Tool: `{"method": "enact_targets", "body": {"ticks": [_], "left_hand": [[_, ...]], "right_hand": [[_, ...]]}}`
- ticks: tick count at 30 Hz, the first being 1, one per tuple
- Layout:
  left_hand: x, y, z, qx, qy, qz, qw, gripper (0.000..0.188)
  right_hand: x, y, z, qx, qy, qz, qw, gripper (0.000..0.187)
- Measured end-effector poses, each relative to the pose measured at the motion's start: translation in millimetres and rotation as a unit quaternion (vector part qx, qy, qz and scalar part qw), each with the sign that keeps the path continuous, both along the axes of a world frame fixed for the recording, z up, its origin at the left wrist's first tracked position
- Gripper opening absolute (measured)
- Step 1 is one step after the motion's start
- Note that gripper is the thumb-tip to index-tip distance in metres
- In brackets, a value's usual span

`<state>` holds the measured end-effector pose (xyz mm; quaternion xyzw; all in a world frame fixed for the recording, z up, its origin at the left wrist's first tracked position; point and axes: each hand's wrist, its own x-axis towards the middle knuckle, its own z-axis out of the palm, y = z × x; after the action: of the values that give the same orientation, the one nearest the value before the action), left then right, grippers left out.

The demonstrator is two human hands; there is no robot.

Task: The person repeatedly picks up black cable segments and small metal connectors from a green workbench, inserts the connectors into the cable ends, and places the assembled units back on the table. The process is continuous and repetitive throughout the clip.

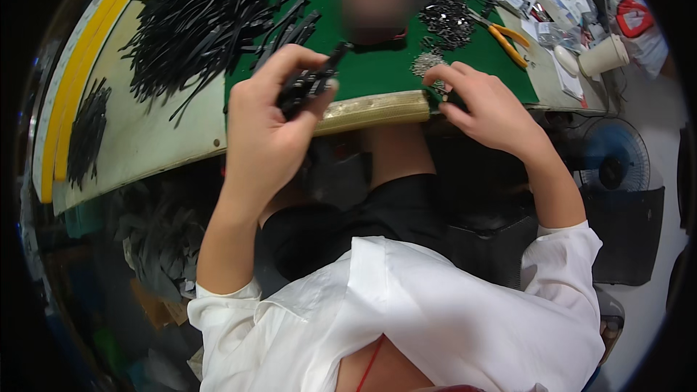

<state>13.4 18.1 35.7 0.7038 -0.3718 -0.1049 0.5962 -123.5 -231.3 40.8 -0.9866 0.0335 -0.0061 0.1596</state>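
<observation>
My left hand [272, 112], raised over the near edge of the green mat [363, 76], is closed around a bundle of narrow black strips [305, 87]. One dark end sticks out past the fingers toward the far right. My right hand [483, 105] is at the mat's near edge, beside a pile of small silver metal pieces [427, 64]. Its fingers curl toward the thumb; anything between the tips is too small to make out. Below and between the hands runs a yellowish padded roll [377, 110] along the table edge.
A big heap of black straps [196, 22] covers the far left, and a smaller bunch [88, 134] lies by yellow strips [80, 65]. Dark metal parts [454, 18], orange-handled pliers [508, 43], a white cup [604, 56] and plastic bags are at right. A blurred patch hides the far middle.
</observation>
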Motion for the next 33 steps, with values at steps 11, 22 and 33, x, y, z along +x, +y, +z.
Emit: {"method": "enact_targets", "body": {"ticks": [11, 22, 33], "left_hand": [[-11, -14, -19, -0.027, -0.318, 0.078, 0.944, 0.049], [-12, -15, -21, -0.029, -0.293, 0.065, 0.953, 0.051], [-2, -9, -23, 0.001, -0.417, 0.046, 0.908, 0.049]], "right_hand": [[7, 75, 14, 0.644, -0.017, -0.044, 0.764, 0.036], [11, 75, 17, 0.639, -0.017, -0.036, 0.768, 0.034], [13, 84, 12, 0.618, -0.027, -0.089, 0.781, 0.027]]}}
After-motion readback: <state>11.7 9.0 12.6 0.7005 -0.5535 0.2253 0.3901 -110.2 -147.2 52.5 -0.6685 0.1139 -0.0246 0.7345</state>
